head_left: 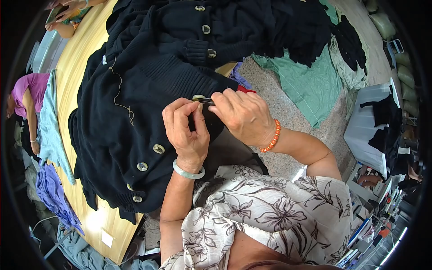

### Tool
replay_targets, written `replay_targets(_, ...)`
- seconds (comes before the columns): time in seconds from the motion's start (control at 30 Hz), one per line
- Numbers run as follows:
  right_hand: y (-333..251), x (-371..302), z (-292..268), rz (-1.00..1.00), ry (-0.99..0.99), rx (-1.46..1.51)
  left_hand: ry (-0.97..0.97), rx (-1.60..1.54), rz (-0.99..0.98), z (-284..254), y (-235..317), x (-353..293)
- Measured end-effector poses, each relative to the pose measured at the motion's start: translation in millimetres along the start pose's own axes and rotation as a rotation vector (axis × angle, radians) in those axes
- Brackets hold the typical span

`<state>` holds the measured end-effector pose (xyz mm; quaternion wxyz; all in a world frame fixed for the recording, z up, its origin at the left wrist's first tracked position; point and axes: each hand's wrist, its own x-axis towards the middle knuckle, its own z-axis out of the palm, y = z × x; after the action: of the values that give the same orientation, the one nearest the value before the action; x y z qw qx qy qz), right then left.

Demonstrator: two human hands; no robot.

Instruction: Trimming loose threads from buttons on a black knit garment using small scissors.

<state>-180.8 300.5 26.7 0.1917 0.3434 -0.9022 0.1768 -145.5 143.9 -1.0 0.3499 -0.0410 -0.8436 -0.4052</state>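
Note:
A dark navy knitted cardigan [148,99] with large pale-rimmed buttons lies across my side of the table and over its edge. My right hand [243,114] is closed around a small pair of thread snips [206,101], whose dark blades point left; a bit of red shows behind the knuckles. The blades are at a cardigan button [197,97] on the ribbed edge. Right beside that button, my left hand [186,126] is closed in a pinch, thumb and forefinger pressed together. What it pinches is too small to make out.
A loose tan thread [118,92] trails over the cardigan. More dark knitwear [252,27] is heaped beyond. Green cloth [310,85] lies on the speckled floor at right, near a grey bin [369,121]. At left, a person in purple [31,94] stands by the wooden table [85,67].

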Motion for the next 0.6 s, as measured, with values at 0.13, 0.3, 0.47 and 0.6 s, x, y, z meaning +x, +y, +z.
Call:
replay_targets(0.13, 1.5, -6.5, -5.1, -0.012, -0.007, 0.001, 0.004, -0.029, 0.016, 1.5, -2.7, -0.6)
replay_targets(0.3, 1.9, -2.0, 0.5, -0.009, -0.05, 0.006, -0.004, -0.02, 0.017, 2.7, -1.3, -2.9)
replay_targets(0.47, 4.1, 0.2, 7.3, -0.019, -0.08, 0.007, -0.019, -0.028, 0.061, 4.4, -0.7, -4.4)
replay_targets(0.6, 18.4, 4.7, 14.1, 0.047, -0.002, 0.114, -0.114, -0.12, 0.136, -0.4, 11.8, -6.3)
